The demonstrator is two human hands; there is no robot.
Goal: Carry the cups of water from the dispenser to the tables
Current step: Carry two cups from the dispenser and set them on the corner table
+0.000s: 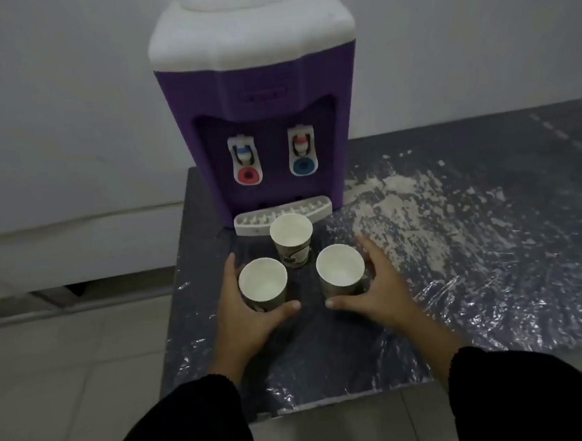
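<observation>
Head, L hand grips cup, R hand flanks 2nd cup

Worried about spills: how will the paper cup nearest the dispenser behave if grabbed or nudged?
That cup looks like thin paper, so a firm squeeze would probably dent it. Its base is narrower than its rim, so a sideways nudge might tip it. Water level is unclear, so weight is uncertain.

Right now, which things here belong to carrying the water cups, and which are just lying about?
For the job: left paper cup, right paper cup, back paper cup, all white inside; purple and white water dispenser; left hand and right hand at the front two.
Just there: white drip tray; crinkled clear plastic film; dark table; pale flaky patch.
</observation>
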